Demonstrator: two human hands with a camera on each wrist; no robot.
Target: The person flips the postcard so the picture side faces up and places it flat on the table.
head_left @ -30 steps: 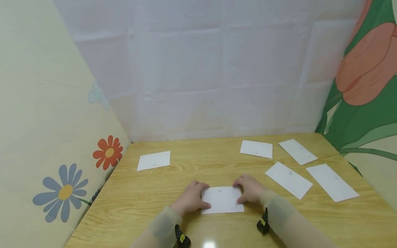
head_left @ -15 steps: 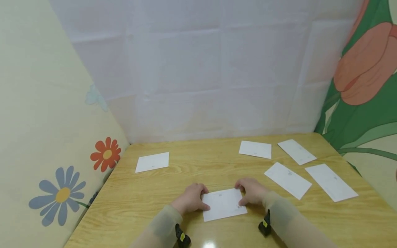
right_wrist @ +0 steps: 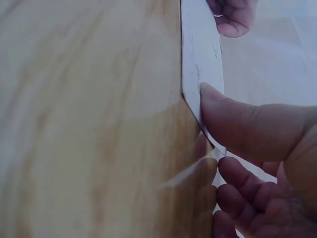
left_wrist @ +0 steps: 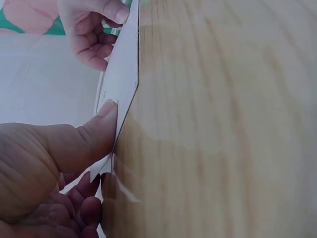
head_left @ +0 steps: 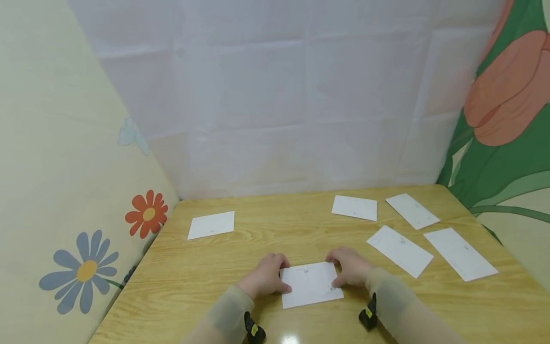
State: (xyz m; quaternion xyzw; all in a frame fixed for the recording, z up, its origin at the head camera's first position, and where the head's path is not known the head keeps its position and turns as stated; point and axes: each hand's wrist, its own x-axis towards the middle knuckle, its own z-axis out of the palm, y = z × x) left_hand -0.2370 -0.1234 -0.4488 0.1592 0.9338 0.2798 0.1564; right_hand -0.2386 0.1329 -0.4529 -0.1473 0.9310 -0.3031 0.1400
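Observation:
A white rectangular sheet of paper or card (head_left: 310,286) with small dark marks lies at the front middle of the wooden table, slightly turned. At its left side my left hand (head_left: 268,276) pinches the edge. My right hand (head_left: 353,267) holds the opposite edge the same way. The left wrist view has the left thumb (left_wrist: 91,136) on the sheet's upper face, with curled fingers at the far corner. Similarly, the right thumb (right_wrist: 242,116) presses on the sheet (right_wrist: 194,54) in the right wrist view, its other fingers bent beside the corner.
Another white sheet (head_left: 211,225) lies at the back left of the table (head_left: 172,286). Several more are spread at the right, such as one sheet (head_left: 400,251) near my right hand. A white cloth (head_left: 258,95) hangs behind; a flower-painted wall (head_left: 51,167) stands at left.
Over the first half second both hands drew the sheet a little toward me and turned it slightly, its right side now farther away. Since then hands and sheet have hardly moved.

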